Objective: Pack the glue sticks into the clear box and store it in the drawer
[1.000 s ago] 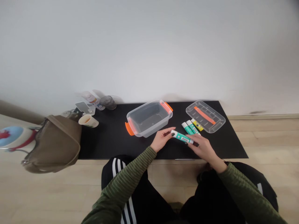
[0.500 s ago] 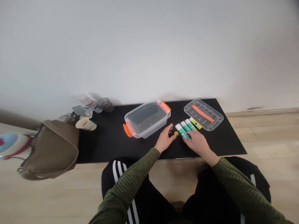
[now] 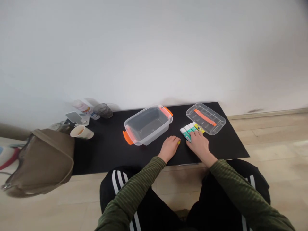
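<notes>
My left hand [image 3: 169, 148] is closed, thumb and fingers pinching a small round yellow piece [image 3: 178, 142] just above the black table. To its right lies a slanting row of glue sticks: green ones with white caps [image 3: 186, 133] and a yellow one [image 3: 198, 127] at the far end. My right hand [image 3: 199, 143] is curled over the near ends of the row, thumb on the near side and fingers across the top, covering the lower parts. Behind my left hand stands a clear plastic box [image 3: 154, 137] with orange latches, its top uncovered.
The box's clear lid [image 3: 218, 127] with an orange handle lies behind the glue sticks. A paper cup [image 3: 86, 132], a dark glass [image 3: 104, 110], a bottle [image 3: 85, 108] and a phone-like object [image 3: 74, 117] stand at the left. A brown bag [image 3: 45, 160] covers the left table end.
My left hand has closed on the yellow round piece, which lay on the table. My right hand has spread further across the glue sticks. The view has shifted slightly right.
</notes>
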Tool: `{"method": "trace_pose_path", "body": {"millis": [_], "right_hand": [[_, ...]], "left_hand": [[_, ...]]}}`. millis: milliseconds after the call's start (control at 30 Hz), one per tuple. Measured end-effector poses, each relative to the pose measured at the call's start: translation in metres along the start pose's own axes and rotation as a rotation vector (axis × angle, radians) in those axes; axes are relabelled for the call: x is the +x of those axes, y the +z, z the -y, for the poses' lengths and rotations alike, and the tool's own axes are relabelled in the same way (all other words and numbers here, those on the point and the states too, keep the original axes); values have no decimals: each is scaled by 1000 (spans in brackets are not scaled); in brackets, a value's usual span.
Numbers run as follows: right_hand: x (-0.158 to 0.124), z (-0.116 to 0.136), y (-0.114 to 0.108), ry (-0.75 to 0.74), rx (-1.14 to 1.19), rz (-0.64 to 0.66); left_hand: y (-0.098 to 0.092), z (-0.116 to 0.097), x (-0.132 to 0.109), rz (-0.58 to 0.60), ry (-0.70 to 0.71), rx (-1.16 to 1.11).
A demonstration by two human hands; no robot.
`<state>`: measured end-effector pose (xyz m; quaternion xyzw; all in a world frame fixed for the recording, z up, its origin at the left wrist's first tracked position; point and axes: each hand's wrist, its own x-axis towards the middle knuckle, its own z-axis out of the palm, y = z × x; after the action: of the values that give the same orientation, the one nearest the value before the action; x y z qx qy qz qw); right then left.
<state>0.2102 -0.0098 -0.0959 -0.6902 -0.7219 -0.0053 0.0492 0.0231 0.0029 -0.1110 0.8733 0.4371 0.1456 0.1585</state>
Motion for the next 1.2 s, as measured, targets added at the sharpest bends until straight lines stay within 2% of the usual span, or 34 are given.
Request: {"method": "trace_pose_path", "body": {"millis": [167, 300, 467, 833, 1033, 1200], "right_hand": [[4, -11, -1, -33, 76, -60], [19, -40, -6, 19, 143, -132], [34, -69, -3, 164, 171, -56], [36, -60, -4, 215, 142, 135], [34, -59, 0, 193, 87, 38], [31, -59, -4, 228, 172, -20]], "left_hand": [[2, 1, -1, -18, 25, -19], [3, 1, -2, -2, 14, -28], [1, 0, -3, 12, 2, -36], [5, 2, -5, 25, -36, -130], [6, 4, -3, 24, -44, -169], [7, 4, -2, 12, -56, -195]]}}
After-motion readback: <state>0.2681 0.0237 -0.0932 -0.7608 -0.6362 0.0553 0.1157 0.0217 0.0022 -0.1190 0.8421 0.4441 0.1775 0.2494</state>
